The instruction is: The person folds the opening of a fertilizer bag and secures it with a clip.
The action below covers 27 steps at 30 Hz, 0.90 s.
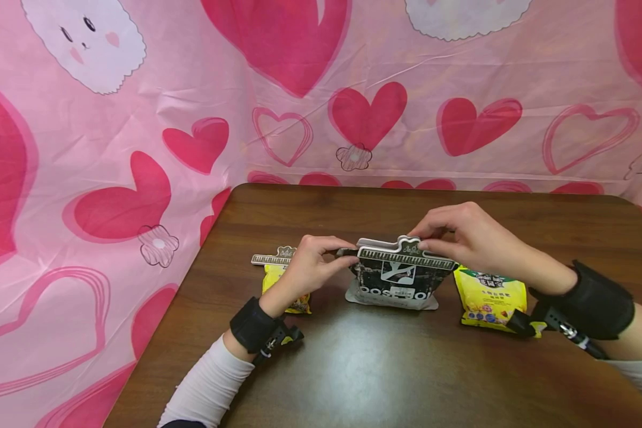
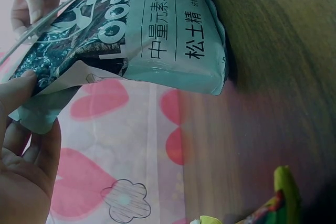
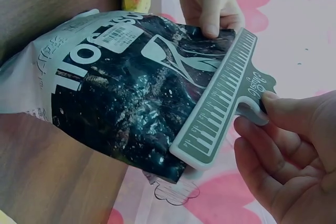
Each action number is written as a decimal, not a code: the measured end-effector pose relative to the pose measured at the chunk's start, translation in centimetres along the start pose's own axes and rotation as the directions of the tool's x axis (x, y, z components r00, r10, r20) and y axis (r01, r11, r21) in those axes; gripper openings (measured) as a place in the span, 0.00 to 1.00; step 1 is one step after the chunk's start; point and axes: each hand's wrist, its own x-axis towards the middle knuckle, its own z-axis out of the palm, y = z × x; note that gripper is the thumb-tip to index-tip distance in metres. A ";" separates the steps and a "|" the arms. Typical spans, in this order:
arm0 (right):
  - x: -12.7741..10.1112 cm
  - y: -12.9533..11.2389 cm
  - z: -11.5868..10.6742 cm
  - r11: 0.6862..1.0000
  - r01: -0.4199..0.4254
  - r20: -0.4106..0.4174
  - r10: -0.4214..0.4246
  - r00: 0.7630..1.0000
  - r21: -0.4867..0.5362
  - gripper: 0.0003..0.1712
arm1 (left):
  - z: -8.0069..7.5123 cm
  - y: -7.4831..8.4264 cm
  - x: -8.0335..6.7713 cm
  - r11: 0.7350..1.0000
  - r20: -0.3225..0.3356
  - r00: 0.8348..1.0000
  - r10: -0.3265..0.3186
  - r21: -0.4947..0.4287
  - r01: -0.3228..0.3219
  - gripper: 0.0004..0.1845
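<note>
Bag clip (image 1: pixel 403 252) in right-hand grip (image 1: pixel 462 235)

Black soil bag (image 1: pixel 395 284) upright on table, piano-key clip (image 1: pixel 403 254) across its top

A dark brown wooden worktop (image 1: pixel 385 368) with rounded corners is seen against a pink cloth backdrop printed with red hearts (image 1: pixel 192 89). A black and pale green plastic pouch (image 1: pixel 396 288) is stood upright on it near the middle. A yellow printed packet (image 1: pixel 491 300) is laid flat just to its right. Another yellow packet (image 1: pixel 273 279), topped by a grey piano-key patterned clip (image 1: pixel 270 258), is laid to its left.
</note>
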 end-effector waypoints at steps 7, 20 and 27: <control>0.0 0.0 0.5 1.000 -0.018 0.028 0.019 0.999 -0.007 0.17 | 0.0 0.1 0.0 1.000 0.002 1.000 -0.019 -0.011 0.019 0.08; -0.1 0.1 0.8 0.999 -0.037 0.036 0.038 0.999 -0.012 0.16 | 0.0 0.1 -0.1 0.998 0.013 0.998 -0.058 -0.036 0.058 0.09; -0.2 0.2 1.2 1.000 -0.030 0.046 0.030 0.998 0.001 0.16 | 0.0 -0.1 -0.1 0.990 0.038 0.995 -0.097 -0.096 0.101 0.11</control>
